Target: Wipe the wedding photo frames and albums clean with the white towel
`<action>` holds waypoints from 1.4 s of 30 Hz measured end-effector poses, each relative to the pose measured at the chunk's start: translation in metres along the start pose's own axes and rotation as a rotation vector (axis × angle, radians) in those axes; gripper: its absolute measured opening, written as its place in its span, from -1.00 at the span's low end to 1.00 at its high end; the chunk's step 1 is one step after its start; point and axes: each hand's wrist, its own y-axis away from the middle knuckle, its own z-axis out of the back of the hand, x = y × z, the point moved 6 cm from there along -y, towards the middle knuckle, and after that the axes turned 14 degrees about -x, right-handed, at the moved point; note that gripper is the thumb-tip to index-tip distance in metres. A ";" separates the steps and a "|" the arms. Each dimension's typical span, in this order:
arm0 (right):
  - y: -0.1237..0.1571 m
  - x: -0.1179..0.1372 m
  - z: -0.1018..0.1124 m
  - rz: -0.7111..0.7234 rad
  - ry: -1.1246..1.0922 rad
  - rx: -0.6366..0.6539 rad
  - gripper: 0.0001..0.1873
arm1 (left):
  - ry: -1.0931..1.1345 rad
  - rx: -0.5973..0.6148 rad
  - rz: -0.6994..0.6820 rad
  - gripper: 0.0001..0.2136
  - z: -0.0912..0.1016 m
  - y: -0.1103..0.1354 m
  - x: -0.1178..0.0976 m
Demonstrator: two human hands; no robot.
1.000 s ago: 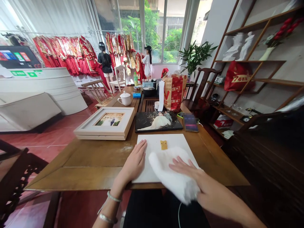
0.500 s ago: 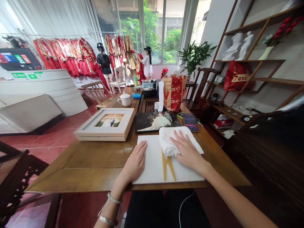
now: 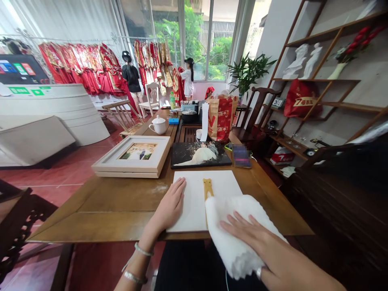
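Plainly, the left hand (image 3: 169, 206) lay open and flat on the left edge of the white board (image 3: 194, 198). The right hand (image 3: 257, 242), fingers spread, pressed a cloth (image 3: 239, 230) over the board's near right corner, and the cloth hung past the near edge of the table (image 3: 121, 210). A yellow strip (image 3: 207, 188) showed just beyond the cloth. Since the board sat at that near edge, a hard pull might drag it or the strip off. Room to move lay leftward; a photo (image 3: 200, 154) and phone (image 3: 241, 156) crowded the far side.
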 end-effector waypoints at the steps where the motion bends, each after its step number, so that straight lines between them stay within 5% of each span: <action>1: -0.003 -0.006 0.003 -0.014 0.000 -0.027 0.01 | 0.005 -0.005 -0.002 -0.57 0.001 0.000 0.000; 9: -0.096 -0.059 0.019 -0.079 0.151 -0.276 -0.09 | 0.025 -0.026 -0.006 -0.57 0.002 0.001 -0.001; 15: -0.138 -0.025 0.011 0.044 0.173 -0.203 -0.12 | 0.009 -0.019 -0.017 -0.56 0.000 0.001 0.000; 18: -0.121 0.001 0.000 0.140 0.167 -0.167 -0.09 | -0.006 -0.009 -0.017 -0.56 -0.001 0.001 0.000; 23: -0.053 0.028 -0.006 0.239 0.076 -0.055 0.03 | 0.007 -0.032 -0.023 -0.57 0.000 0.002 0.002; 26: -0.024 0.025 0.002 0.199 0.030 -0.014 0.03 | 0.010 -0.037 -0.021 -0.57 0.000 0.002 0.002; 29: -0.024 0.008 0.011 0.110 0.023 -0.049 -0.02 | 0.001 -0.041 -0.022 -0.57 0.001 0.002 0.001; 36: -0.104 -0.047 0.021 -0.098 0.159 -0.269 -0.20 | -0.010 -0.031 -0.024 -0.57 0.001 0.002 0.002; 42: -0.160 -0.025 0.016 0.073 0.154 -0.166 -0.26 | -0.004 -0.003 -0.005 -0.57 0.002 0.002 -0.001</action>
